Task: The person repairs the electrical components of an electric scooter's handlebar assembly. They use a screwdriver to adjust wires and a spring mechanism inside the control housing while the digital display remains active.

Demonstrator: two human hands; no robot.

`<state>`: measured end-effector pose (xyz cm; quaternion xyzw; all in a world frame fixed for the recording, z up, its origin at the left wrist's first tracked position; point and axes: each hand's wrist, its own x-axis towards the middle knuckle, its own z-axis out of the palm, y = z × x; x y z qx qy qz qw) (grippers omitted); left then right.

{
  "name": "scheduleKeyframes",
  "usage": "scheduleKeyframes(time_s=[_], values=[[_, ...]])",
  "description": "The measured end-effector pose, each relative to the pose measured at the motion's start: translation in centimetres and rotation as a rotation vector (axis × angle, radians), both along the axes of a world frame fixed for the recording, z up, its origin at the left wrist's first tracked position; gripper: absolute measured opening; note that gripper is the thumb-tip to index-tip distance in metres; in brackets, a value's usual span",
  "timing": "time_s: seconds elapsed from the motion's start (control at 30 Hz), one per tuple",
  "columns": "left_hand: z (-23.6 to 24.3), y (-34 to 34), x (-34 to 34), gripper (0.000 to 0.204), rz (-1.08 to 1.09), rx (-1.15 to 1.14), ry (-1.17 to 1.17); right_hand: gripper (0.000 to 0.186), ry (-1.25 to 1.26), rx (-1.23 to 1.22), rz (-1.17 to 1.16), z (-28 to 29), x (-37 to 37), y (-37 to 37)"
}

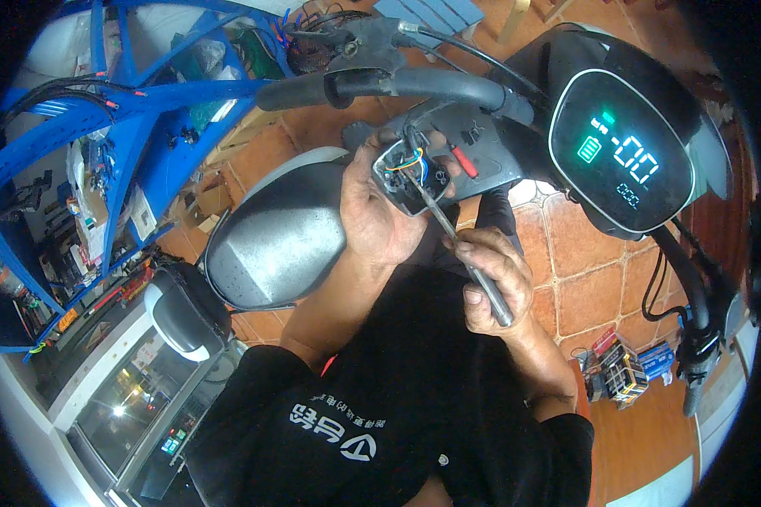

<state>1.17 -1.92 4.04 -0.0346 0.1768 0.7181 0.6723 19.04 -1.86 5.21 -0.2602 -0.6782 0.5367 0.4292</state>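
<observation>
Cupped wired housing (397, 182) in left grip (379, 209) mid-frame, clenched tool (489, 296) in right grip (499, 275); apparently probed inside, next needed steadiness!

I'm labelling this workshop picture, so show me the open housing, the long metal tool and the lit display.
Open housing (406, 191), head view: its exposed inner side.
Metal tool (440, 217), head view: its bare shaft.
Lit display (621, 160), head view: the middle of its screen.
</observation>
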Motion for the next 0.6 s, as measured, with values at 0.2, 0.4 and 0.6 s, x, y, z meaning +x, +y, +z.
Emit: scheduleKeyframes(time_s=[0.2,0.4,0.6], values=[[-0.1,-0.1,0.0,0.047,-0.005,0.022,0.107,0.055,0.080,-0.182,0.102,0.5,0.6,0.1],[1.1,-0.2,0.0,0.057,-0.022,-0.116,0.277,0.072,0.087,-0.441,-0.012,3.5,1.0,0.4],[2.0,0.2,0.2,0.067,-0.072,-0.088,0.239,0.052,-0.011,-0.352,-0.152,5.3,0.7,3.4]])
